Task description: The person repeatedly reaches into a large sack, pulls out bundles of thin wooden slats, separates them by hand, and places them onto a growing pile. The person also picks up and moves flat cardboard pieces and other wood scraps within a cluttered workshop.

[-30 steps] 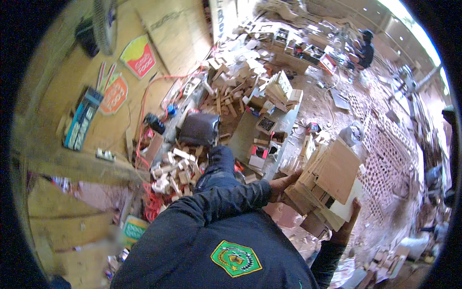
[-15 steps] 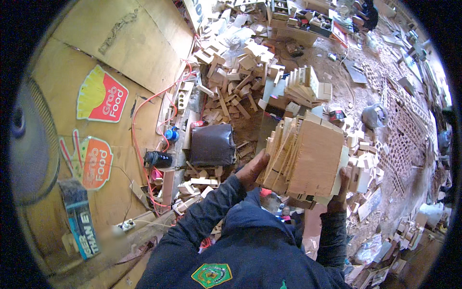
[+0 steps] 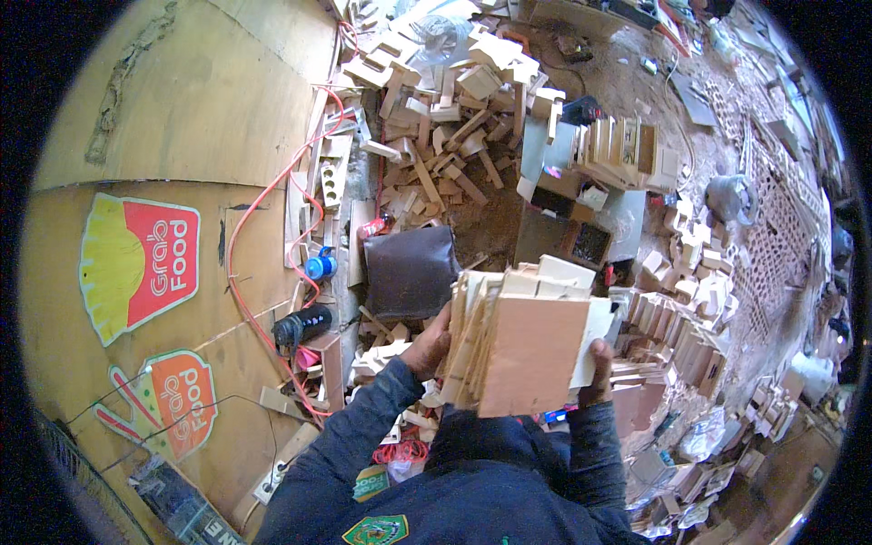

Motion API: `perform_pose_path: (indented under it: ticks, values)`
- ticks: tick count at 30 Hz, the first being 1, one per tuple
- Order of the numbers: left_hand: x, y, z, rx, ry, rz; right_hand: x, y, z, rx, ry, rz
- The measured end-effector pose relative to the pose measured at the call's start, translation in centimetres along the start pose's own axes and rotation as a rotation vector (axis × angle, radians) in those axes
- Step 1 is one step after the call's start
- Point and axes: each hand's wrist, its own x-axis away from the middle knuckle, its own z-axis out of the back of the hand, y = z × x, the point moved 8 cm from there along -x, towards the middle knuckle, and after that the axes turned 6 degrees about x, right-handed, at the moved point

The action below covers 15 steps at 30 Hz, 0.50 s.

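Note:
A thick stack of thin wooden boards (image 3: 533, 354) is held between my two hands in front of my torso. Its top piece is a flat reddish-brown board, and paler sheets stick out unevenly at the far and left edges. My left hand (image 3: 429, 345) is closed against the left side, with its fingers partly hidden by the boards. On the opposite side, my right hand (image 3: 597, 372) grips the edge, thumb showing on a pale sheet. A dark brown padded seat (image 3: 411, 271) lies just beyond my left hand.
Wood offcuts (image 3: 445, 154) are heaped ahead. A grey board (image 3: 627, 218) beyond the stack bears upright wooden pieces (image 3: 622, 150). More boards (image 3: 668, 327) stand in rows at right. An orange cord (image 3: 238, 245) runs along the left wooden panel (image 3: 209, 91), near a black bottle (image 3: 302, 325).
The stack has come lower and nearer my torso and sits straighter, still between both hands. The view has shifted, and more of the grey board beyond it now shows.

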Motion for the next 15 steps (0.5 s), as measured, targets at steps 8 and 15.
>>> perform_pose_path:
  ticks: [8,15]
  values:
    - [-0.9,0.7,-0.3,0.159,-0.058,0.246,1.0,-0.8,-0.4,-0.068,0.04,-0.058]
    - [-3.8,-0.6,-12.9,0.108,-0.306,0.046,6.9,-5.0,13.9,-0.285,0.447,0.162]
